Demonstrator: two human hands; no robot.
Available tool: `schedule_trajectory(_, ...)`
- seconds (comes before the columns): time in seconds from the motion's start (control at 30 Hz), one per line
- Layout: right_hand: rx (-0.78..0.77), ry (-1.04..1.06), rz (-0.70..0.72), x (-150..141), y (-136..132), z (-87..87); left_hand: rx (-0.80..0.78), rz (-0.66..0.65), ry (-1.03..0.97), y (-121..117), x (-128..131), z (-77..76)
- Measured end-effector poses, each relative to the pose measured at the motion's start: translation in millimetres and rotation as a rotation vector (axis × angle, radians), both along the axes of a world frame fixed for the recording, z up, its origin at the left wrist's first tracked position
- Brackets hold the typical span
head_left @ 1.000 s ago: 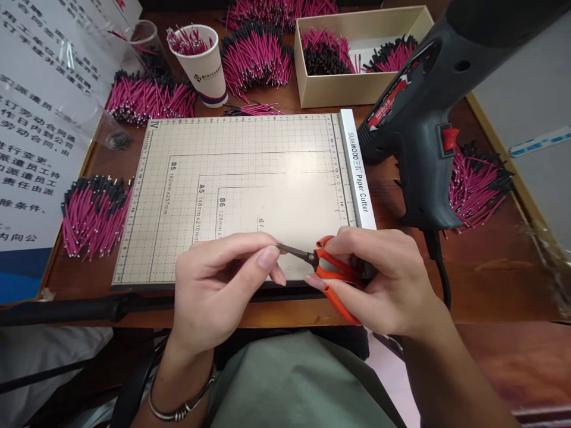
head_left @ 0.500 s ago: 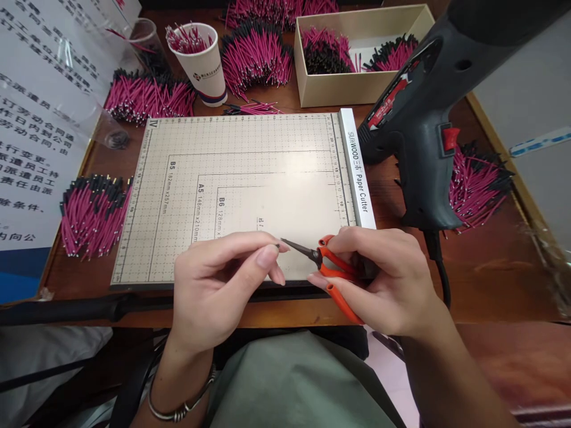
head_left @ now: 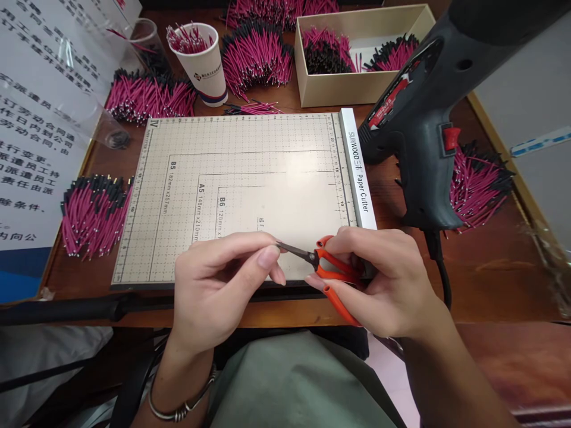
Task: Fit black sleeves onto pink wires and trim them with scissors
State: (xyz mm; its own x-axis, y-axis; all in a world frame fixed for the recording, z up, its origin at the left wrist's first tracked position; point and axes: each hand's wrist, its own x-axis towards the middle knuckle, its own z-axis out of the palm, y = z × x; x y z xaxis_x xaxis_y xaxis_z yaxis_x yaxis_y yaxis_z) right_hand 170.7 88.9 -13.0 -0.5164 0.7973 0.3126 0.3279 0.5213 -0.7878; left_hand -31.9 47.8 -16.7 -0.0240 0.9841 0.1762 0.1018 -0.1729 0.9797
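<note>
My right hand is closed around the orange handles of a small pair of scissors. The dark blades point left, and their tips reach the fingertips of my left hand. Thumb and index finger of that left hand are pinched together; a tiny dark piece seemed to show there a moment ago, and now the pinch and the blade tips hide it. Both hands are above the near edge of a paper cutter with a printed grid.
Pink wires with black ends lie in bundles around the cutter. More stand in a paper cup and lie in a cardboard box. A heat gun stands at the right, its cord running down. The cutter's black handle juts left.
The scissors have shifted slightly left, so the blade tips now meet my left fingertips. The left hand has hardly moved.
</note>
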Motion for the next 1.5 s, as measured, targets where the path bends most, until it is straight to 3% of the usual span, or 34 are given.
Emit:
schedule_trajectory(0.5,-0.004,-0.032,0.014,1.7,1.3,-2.4,0.003,0.020,0.015,0.4,-0.5,-0.4)
schedule_trajectory(0.7,-0.030,0.014,-0.081,0.1,-0.4,0.4,-0.049,0.057,-0.082,0.3,3.0,0.4)
schedule_trajectory(1.07,-0.011,0.005,-0.060,-0.5,1.5,-2.1,-0.077,0.000,-0.208,2.7,4.1,1.2)
schedule_trajectory(1.4,0.025,0.005,-0.051,0.2,2.3,-1.1,-0.056,0.013,-0.186,1.3,3.5,-2.5)
schedule_trajectory(1.5,0.045,0.035,-0.033,0.8,2.6,-1.9,0.023,-0.019,-0.203,2.3,3.3,-4.1)
